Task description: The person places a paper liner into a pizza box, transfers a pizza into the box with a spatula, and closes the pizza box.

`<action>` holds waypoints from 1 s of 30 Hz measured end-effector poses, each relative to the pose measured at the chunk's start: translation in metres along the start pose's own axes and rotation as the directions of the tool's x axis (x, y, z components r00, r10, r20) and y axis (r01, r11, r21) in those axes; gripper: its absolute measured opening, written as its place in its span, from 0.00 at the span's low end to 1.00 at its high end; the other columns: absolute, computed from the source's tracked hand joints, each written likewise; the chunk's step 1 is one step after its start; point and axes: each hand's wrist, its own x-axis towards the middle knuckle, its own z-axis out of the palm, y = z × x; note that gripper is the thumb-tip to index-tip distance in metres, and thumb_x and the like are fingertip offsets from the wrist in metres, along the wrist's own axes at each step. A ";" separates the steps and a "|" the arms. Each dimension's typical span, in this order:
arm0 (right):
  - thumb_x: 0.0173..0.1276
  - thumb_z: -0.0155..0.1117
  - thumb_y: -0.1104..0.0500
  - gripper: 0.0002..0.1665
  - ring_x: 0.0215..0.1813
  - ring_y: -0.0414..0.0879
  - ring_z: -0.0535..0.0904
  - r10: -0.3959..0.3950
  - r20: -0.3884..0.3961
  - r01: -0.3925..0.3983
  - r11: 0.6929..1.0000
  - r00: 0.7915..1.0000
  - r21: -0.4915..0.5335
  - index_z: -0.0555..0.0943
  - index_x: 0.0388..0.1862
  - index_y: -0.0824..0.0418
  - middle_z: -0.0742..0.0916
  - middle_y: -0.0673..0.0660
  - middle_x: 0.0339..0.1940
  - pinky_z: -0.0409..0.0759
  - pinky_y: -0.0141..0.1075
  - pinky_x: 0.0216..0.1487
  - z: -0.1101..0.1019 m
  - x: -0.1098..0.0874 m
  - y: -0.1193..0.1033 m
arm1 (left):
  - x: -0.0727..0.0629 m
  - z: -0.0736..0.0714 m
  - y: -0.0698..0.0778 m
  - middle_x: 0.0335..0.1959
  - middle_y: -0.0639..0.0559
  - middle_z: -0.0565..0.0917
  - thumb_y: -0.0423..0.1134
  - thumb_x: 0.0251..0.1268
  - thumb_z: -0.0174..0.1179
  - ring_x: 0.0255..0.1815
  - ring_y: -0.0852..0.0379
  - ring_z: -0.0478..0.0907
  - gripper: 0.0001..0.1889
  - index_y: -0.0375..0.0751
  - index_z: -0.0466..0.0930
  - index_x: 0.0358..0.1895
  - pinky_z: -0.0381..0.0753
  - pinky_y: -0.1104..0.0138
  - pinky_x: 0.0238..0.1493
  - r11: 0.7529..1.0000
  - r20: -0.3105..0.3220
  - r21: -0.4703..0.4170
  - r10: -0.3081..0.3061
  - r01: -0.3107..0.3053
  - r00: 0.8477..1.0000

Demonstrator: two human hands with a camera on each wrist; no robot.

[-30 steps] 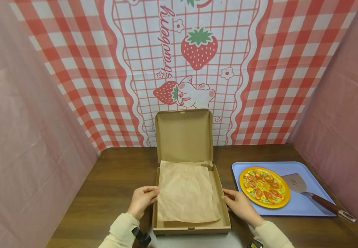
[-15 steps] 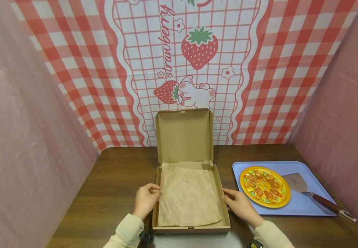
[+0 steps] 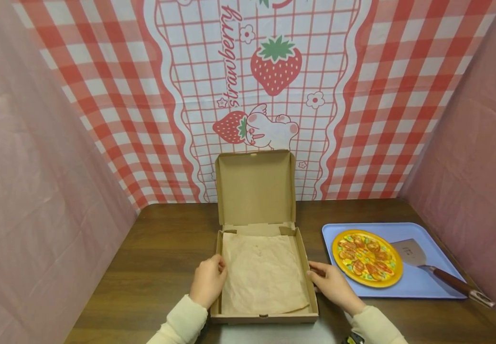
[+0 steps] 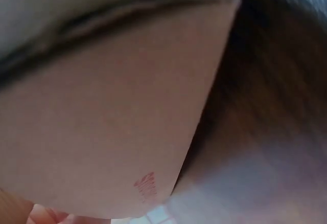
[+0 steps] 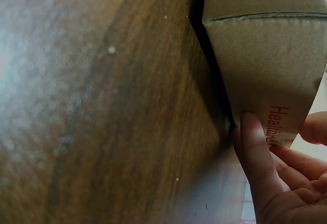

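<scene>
Here's the kraft paper sheet (image 3: 265,277), down inside the open pizza box (image 3: 237,319) on the desk (image 3: 162,248), creased across the middle, its near right corner seemingly a touch proud of the floor. The right hand (image 3: 336,288) has the box's right wall pinched, fingers (image 5: 255,150) along the outside and thumb at the rim: a sound anchor, and worth holding so the box can't skid. Over at the left wall, the left hand (image 3: 208,281) is curled at the sheet's left edge; whether it grips paper, cardboard or both, I can't tell. This looks like the lining being settled, and the good way is gentle: smooth outward from the centre, tuck that corner, don't drag the edge or the thin paper may wrinkle or tear. Behind, the lid (image 3: 256,188) stands up, nicely clear of the fingers. Pizza (image 3: 366,258) and turner (image 3: 409,253) sit on the blue tray (image 3: 415,284), to the right.
</scene>
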 end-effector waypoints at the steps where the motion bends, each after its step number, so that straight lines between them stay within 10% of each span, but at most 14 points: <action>1: 0.71 0.58 0.65 0.27 0.44 0.52 0.86 0.005 -0.003 -0.005 1.000 1.000 -0.001 0.70 0.64 0.80 0.85 0.73 0.50 0.85 0.32 0.32 0.000 0.000 0.000 | 0.000 0.000 0.001 0.19 0.50 0.81 0.25 0.54 0.63 0.18 0.60 0.74 0.08 0.40 0.77 0.25 0.70 0.72 0.17 0.999 0.002 0.029 0.018 -0.018 1.000; 11: 0.71 0.59 0.63 0.27 0.44 0.50 0.85 0.019 -0.009 -0.019 1.000 1.000 -0.014 0.71 0.64 0.78 0.86 0.71 0.50 0.85 0.33 0.32 0.000 0.001 0.000 | 0.002 0.006 0.010 0.17 0.42 0.80 0.22 0.54 0.59 0.18 0.44 0.80 0.11 0.38 0.72 0.20 0.75 0.58 0.14 0.951 0.024 0.260 0.168 -0.168 0.986; 21: 0.71 0.58 0.64 0.27 0.44 0.50 0.85 0.018 0.002 -0.018 1.000 1.000 -0.019 0.71 0.64 0.78 0.86 0.71 0.50 0.85 0.32 0.32 -0.001 0.001 -0.001 | 0.005 0.012 0.017 0.18 0.42 0.83 0.23 0.52 0.64 0.19 0.46 0.82 0.08 0.37 0.77 0.22 0.79 0.59 0.17 0.906 0.158 0.379 0.136 -0.187 0.978; 30: 0.71 0.58 0.64 0.27 0.44 0.50 0.85 0.030 0.001 -0.030 0.999 1.000 -0.013 0.70 0.64 0.79 0.86 0.71 0.50 0.85 0.33 0.32 0.000 0.001 -0.002 | 0.004 0.011 0.018 0.18 0.42 0.83 0.23 0.49 0.65 0.19 0.45 0.82 0.09 0.37 0.76 0.21 0.79 0.59 0.17 0.907 0.157 0.378 0.137 -0.187 0.978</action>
